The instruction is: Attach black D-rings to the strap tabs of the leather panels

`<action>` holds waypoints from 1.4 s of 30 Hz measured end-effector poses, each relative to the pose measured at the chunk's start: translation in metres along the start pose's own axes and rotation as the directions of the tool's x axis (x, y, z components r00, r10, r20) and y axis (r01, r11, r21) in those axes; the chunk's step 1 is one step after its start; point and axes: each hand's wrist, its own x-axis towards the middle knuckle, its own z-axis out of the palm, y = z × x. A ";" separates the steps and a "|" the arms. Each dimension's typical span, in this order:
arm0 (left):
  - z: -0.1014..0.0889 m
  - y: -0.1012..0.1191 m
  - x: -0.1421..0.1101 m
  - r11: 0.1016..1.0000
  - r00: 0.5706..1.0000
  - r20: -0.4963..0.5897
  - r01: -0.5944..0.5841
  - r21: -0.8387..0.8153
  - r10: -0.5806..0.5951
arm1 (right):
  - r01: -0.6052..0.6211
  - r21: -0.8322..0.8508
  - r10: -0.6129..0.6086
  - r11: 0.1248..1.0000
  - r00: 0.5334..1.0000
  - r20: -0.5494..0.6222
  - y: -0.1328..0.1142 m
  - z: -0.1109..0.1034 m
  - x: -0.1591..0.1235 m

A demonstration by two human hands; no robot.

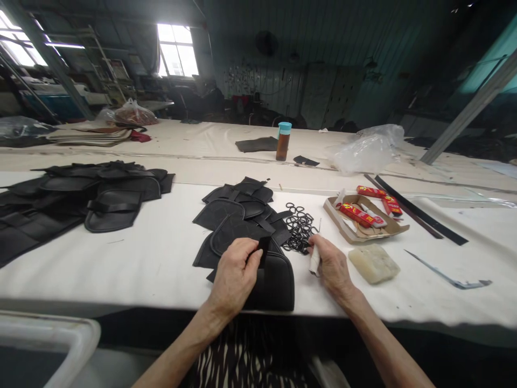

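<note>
My left hand [239, 269] is closed, thumb and fingers pinching the black strap [264, 249] of a black quilted leather piece [277, 285] at the table's front edge. More such pieces [228, 229] overlap in a pile just behind it. In my right hand [332, 265], curled fingers hold a tool with a white-wrapped handle [314, 261]; a thin spike stands up near the fingertips, perhaps its point. Those fingertips are at the right edge of a heap of black metal rings [299, 229]. Whether they also pinch a ring, I cannot tell.
Another black pile [117, 188] lies left. To the right are a cardboard tray [343, 229] with red tubes, a yellowish block [374, 263], pointed scissors or a similar metal tool [448, 277] and dark strips [424, 213]. A bottle [283, 143] and plastic bag [365, 151] stand farther back.
</note>
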 end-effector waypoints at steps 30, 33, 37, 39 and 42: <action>0.017 0.001 -0.007 0.704 0.868 0.350 0.492 -0.512 -0.352 | -0.221 0.549 0.070 0.806 0.957 0.283 -0.076 -0.039 0.030; 0.015 0.000 -0.008 0.763 0.896 0.336 0.429 -0.483 -0.291 | -0.262 0.563 0.052 0.784 0.931 0.360 -0.076 -0.045 0.032; 0.013 -0.003 -0.009 0.839 0.929 0.329 0.313 -0.444 -0.173 | -0.278 0.587 -0.004 0.760 0.902 0.432 -0.076 -0.053 0.034; 0.013 -0.003 -0.010 0.846 0.931 0.326 0.302 -0.440 -0.163 | -0.284 0.589 -0.026 0.756 0.887 0.461 -0.077 -0.057 0.035; 0.011 -0.001 -0.011 0.830 0.926 0.334 0.320 -0.457 -0.174 | -0.345 0.622 -0.028 0.703 0.861 0.508 -0.075 -0.059 0.036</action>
